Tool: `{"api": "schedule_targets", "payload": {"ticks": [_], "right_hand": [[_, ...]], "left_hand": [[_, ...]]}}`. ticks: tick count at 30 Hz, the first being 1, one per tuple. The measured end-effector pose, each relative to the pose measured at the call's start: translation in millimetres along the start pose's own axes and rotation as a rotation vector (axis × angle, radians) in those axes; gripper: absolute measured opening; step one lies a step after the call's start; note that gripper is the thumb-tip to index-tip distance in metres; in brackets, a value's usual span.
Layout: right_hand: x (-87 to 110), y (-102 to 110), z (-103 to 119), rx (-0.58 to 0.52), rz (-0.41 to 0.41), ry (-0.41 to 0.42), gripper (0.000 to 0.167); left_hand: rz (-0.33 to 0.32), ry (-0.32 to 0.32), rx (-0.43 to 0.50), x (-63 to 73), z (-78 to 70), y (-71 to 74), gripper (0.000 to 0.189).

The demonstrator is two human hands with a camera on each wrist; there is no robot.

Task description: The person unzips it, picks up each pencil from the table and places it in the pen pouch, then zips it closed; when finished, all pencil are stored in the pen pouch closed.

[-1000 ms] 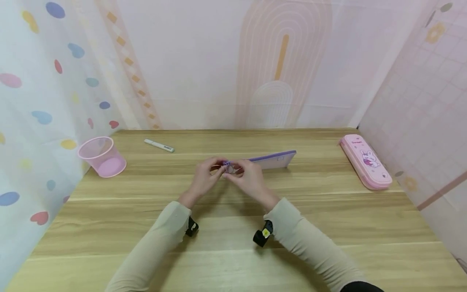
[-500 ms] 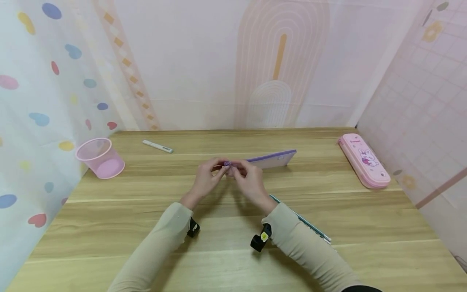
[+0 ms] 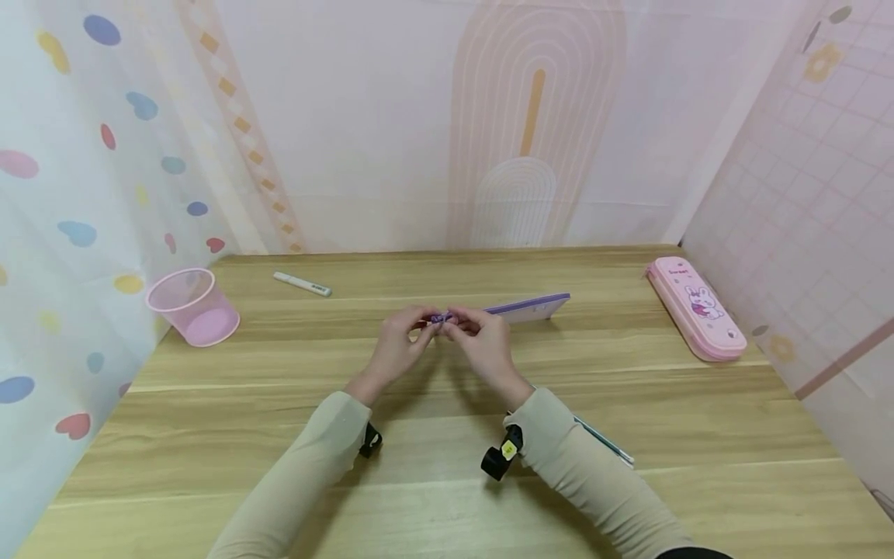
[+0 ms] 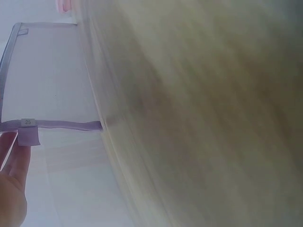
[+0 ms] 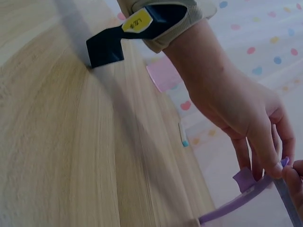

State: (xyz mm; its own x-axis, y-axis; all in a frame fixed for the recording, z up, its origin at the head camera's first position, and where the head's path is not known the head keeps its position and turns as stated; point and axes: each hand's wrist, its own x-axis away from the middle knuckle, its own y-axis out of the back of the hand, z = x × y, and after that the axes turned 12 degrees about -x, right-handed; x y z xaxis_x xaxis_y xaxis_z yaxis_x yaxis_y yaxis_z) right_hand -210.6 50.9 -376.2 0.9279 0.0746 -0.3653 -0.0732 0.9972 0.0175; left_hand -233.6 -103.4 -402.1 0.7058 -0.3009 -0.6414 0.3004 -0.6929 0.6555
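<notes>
A translucent pale pouch with purple edging [image 3: 534, 308] stands on its edge, stretching rightward from the hands. In the head view my left hand [image 3: 393, 348] pinches its left end, where a bit of purple trim shows between the fingertips. Opposite it, my right hand [image 3: 487, 348] pinches the same corner with thumb and fingers. The left wrist view shows a small "25" label [image 4: 28, 122] and a purple fabric tab [image 4: 29, 137] on the trim, beside my left fingers. In the right wrist view, only fingertips of the right hand appear at the edge. The exact pinched part is mostly hidden.
A pink mesh cup [image 3: 194, 307] stands at the left, with a white pen-like stick [image 3: 302, 284] behind it. A pink pencil case with a rabbit print [image 3: 698, 309] lies at the right. Thin teal and white sticks [image 3: 606, 442] lie partly under the right forearm.
A clear ring seen earlier between the fingertips is now covered as the fingers have come closer together. The thin sticks beside the right forearm have come into view.
</notes>
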Motion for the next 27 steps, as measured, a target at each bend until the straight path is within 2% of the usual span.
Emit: {"api": "schedule_targets", "payload": {"ticks": [6,10,14,19,27], "right_hand": [[1.5,4,1,0.120,0.070,0.083,0.025],[-0.8,10,0,0.190,0.115,0.121,0.024],[-6.4,17,-4,0.229,0.159,0.104,0.025],[-9.8,24,-1,0.211,0.226,0.046,0.025],[-9.8,42,5,0.219,0.336,0.031,0.026]], "left_hand": [[-0.015,-0.037,-0.028,1.2,0.9,1.2,0.016],[-0.003,-0.057,-0.042,1.2,1.7,2.8,0.016],[0.015,-0.065,-0.035,1.3,1.7,4.7,0.014],[0.042,-0.077,-0.032,1.2,2.3,5.7,0.012],[0.077,-0.133,-0.028,1.3,-1.2,5.8,0.011]]}}
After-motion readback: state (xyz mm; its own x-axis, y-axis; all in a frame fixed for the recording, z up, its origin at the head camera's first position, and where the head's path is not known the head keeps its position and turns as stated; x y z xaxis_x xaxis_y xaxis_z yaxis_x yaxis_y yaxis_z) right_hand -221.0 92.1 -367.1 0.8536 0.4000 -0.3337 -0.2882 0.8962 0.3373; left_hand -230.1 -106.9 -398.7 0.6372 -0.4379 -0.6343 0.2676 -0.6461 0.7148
